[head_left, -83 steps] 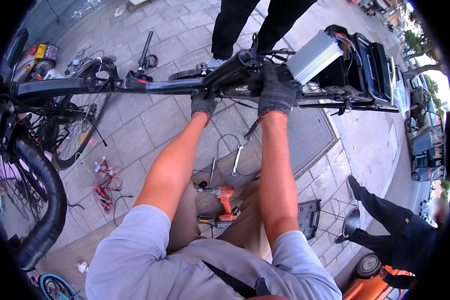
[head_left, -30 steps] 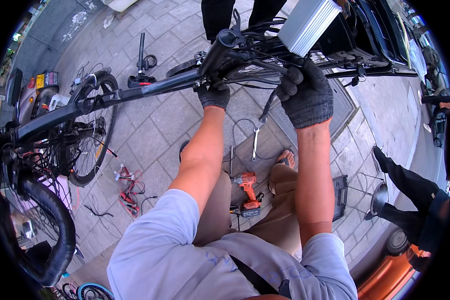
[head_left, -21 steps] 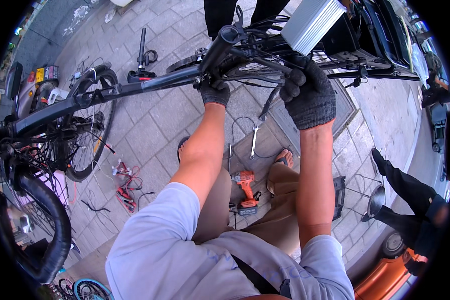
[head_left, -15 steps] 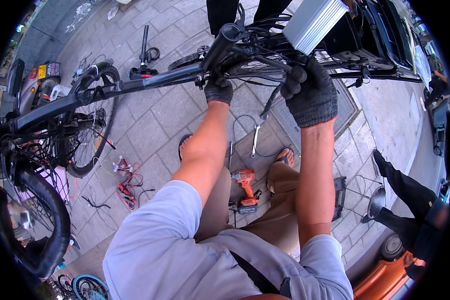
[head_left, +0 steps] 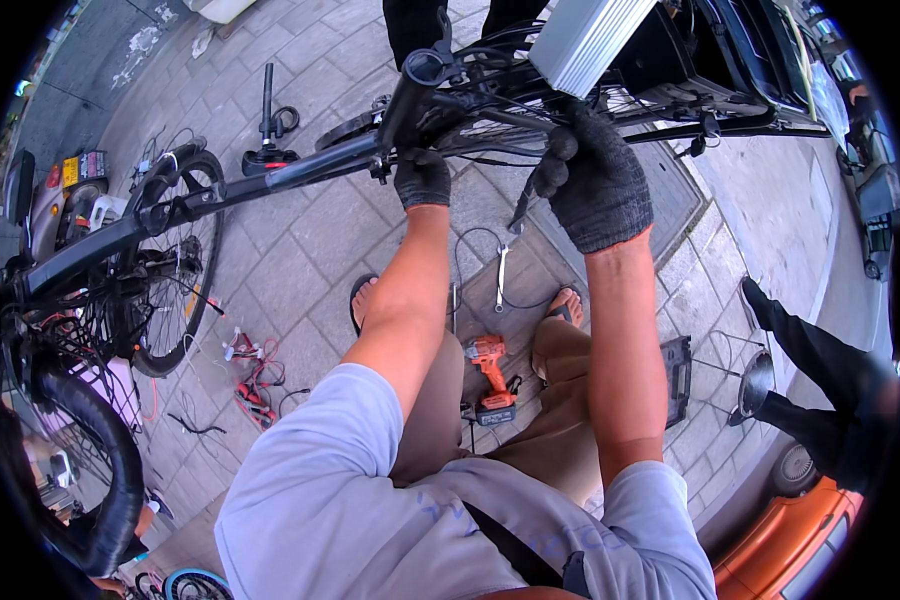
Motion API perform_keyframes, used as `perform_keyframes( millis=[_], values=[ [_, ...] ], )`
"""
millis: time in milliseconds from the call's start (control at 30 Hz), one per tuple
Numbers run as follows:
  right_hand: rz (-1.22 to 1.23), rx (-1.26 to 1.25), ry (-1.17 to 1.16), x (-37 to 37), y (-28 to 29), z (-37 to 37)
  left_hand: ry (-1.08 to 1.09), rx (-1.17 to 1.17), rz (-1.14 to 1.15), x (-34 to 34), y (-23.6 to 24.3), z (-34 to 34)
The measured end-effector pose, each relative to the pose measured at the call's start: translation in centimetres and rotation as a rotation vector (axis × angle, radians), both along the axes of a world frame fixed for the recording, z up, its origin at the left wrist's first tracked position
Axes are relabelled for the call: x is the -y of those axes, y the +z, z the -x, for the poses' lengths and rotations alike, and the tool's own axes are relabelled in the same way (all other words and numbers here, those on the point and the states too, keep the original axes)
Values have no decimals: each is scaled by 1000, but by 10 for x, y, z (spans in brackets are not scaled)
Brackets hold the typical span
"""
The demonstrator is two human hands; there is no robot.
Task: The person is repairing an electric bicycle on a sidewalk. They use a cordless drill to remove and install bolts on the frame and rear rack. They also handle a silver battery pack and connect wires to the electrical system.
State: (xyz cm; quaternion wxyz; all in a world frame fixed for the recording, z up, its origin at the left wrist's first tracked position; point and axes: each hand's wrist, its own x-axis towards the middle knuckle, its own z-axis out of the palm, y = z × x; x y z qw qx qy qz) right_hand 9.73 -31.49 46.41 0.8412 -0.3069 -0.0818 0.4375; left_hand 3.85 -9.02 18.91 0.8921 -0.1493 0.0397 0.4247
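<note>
A black bicycle frame (head_left: pixel 305 165) runs across the view, its open seat tube (head_left: pixel 425 68) pointing toward me. My left hand (head_left: pixel 423 182), in a dark grey knit glove, is closed at the frame just below that tube; its fingertips are partly hidden. My right hand (head_left: pixel 602 190), gloved too, is curled among black cables under a silver ribbed metal box (head_left: pixel 588 45). What lies within its fingers is hidden. A dark bar (head_left: pixel 522 205) slants down beside it. On the paving between my feet lie a combination wrench (head_left: pixel 501 278) and an orange cordless power tool (head_left: pixel 489 375).
At left stand a wheel (head_left: pixel 205 265) and a drop handlebar (head_left: pixel 120 470). Red-handled leads (head_left: pixel 255 400) and a saddle with its post (head_left: pixel 267 160) lie on the paving. A dark tool case (head_left: pixel 679 380) is by my right knee. People's legs (head_left: pixel 805 340) are at right and far ahead; an orange car (head_left: pixel 790 540) stands lower right.
The view has shifted slightly, so the bicycle and both hands appear a little further left. Both hands keep their places at the frame and cables.
</note>
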Motion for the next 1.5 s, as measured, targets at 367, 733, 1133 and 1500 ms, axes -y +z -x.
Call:
perform_keyframes(
  millis=[367,733,1133,1500],
  values=[
    [-15,32,21,-2,-1,-3,-150,-134,-160,-15,2,9],
    [1,174,42,-5,8,7,-91,-209,-40,-5,33,7],
    [-47,127,36,7,-4,-5,-120,-730,154,-30,-63,60],
    [-9,125,-16,3,-2,-10,-154,-660,52,-69,-35,50]
  ],
)
